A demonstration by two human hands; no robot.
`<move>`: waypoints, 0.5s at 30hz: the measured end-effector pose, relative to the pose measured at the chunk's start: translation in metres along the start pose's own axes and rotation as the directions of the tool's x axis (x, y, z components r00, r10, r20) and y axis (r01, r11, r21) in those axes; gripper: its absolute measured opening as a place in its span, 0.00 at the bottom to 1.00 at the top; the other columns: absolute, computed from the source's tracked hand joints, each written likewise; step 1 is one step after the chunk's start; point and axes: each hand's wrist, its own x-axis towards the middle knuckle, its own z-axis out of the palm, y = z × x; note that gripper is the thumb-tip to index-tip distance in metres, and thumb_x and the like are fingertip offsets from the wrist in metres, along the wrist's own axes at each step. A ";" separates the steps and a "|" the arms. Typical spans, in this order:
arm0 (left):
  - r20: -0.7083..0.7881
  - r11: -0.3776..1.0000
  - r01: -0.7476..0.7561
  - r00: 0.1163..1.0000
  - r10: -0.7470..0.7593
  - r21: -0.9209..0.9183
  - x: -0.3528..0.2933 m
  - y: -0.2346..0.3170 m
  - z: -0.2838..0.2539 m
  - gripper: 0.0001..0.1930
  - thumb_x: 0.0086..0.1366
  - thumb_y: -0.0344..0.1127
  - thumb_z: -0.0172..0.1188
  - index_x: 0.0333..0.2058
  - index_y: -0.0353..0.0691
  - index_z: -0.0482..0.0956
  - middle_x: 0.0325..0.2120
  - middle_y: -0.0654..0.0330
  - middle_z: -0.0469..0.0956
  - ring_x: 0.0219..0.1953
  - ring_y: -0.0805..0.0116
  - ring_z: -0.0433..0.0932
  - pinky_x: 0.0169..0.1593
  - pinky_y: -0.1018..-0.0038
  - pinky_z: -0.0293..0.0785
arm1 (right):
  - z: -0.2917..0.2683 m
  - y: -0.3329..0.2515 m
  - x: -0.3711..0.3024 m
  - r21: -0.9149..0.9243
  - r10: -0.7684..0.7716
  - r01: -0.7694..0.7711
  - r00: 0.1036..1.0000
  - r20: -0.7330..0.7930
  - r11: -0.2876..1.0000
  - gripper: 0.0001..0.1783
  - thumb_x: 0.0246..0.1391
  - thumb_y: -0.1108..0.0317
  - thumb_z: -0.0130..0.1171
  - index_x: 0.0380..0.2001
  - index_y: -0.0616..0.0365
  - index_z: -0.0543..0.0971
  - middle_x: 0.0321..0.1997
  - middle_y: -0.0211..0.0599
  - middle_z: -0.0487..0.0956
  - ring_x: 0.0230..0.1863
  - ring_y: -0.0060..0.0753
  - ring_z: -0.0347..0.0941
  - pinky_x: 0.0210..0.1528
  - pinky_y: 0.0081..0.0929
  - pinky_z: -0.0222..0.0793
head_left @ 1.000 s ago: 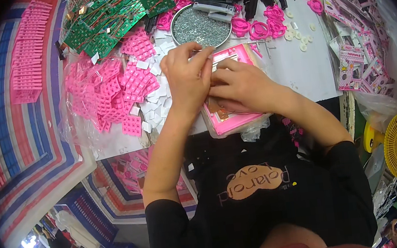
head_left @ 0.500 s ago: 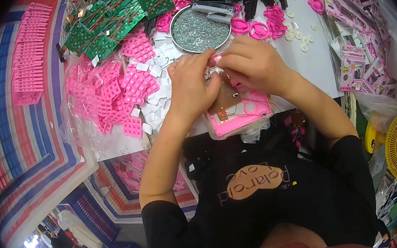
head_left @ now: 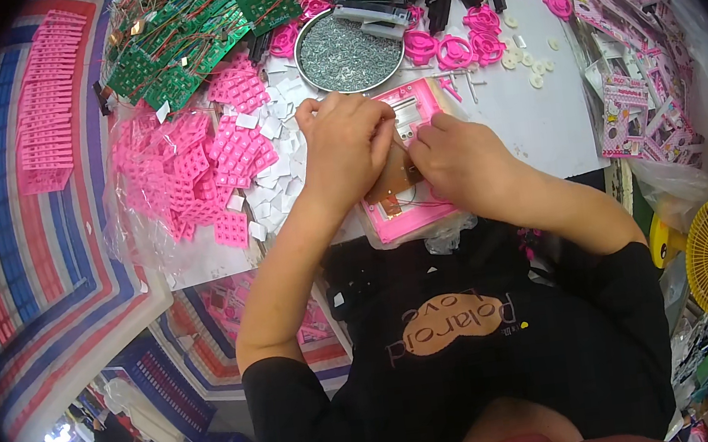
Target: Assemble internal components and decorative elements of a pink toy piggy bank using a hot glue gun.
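Our bare right hand [head_left: 469, 160] now works lower, beside the flat brown rectangular board [head_left: 391, 180]

Half a second ago we have both hands close together at the far end of the pink rectangular plastic casing [head_left: 411, 223]; now our right hand is nearer our body, over the casing's right side, and the shiny silver metal strip [head_left: 411, 106] at the far end shows bare; our bare left hand [head_left: 351, 143] stays at the board's left, its thumb and forefinger drawn together, while our right fingers curl at the board's right edge, and we cannot tell whether either hand grips anything; the board lies within the casing, on the white tabletop [head_left: 550, 142] just below the round metal dish [head_left: 298, 60], so we judge that attention passes from the far end to seating the board
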 end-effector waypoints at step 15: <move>0.053 0.994 -0.012 0.998 0.018 -0.105 0.010 -0.013 -0.009 0.04 0.59 0.33 0.66 0.33 0.43 0.82 0.27 0.60 0.79 0.33 0.58 0.77 0.46 0.61 0.66 | 0.015 0.018 0.024 0.047 0.242 -0.238 0.935 -0.261 0.970 0.06 0.47 0.68 0.63 0.27 0.58 0.78 0.29 0.41 0.81 0.35 0.47 0.80 0.33 0.41 0.76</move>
